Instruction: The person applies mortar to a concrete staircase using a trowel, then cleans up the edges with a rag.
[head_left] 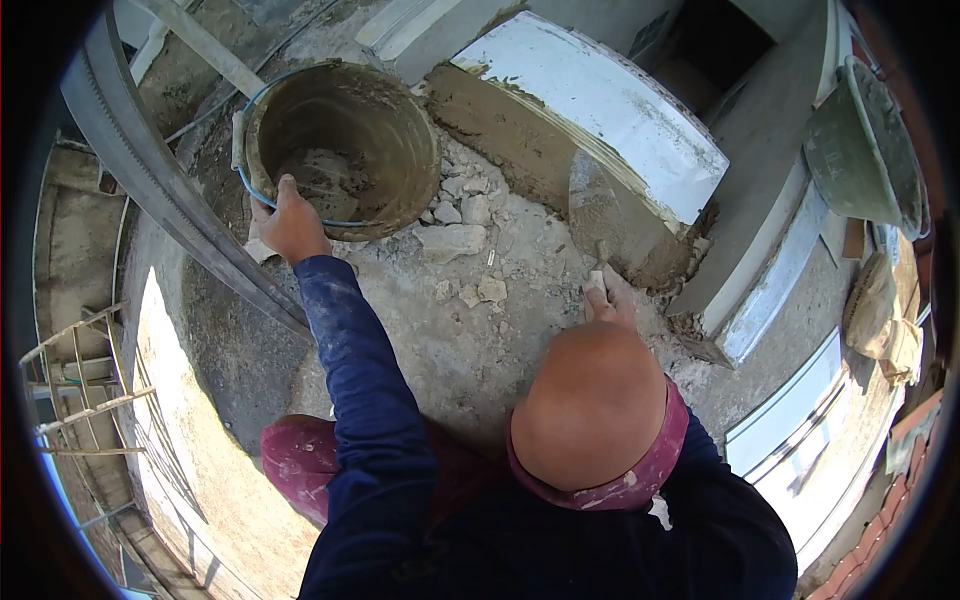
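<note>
My left hand [293, 222] is closed on the near rim of a mortar-caked bucket [415, 150], which tilts so its inside faces me. A little grey mortar [340, 175] lies in its bottom, and a blue wire handle [243, 180] hangs over its side. My right hand [612, 298] is wrapped round the handle of a trowel [597, 205]. The trowel's blade lies against the wet mortar face [520, 130] of a low step, under a white slab [600, 95]. My fingers partly hide the trowel's handle.
Rubble chunks [455, 235] lie between the bucket and the step. A curved metal strip [180, 190] passes left of the bucket. Another bucket [850, 150] stands at right, near a paper sack [875, 305]. A metal ladder-like frame [95, 400] is at far left.
</note>
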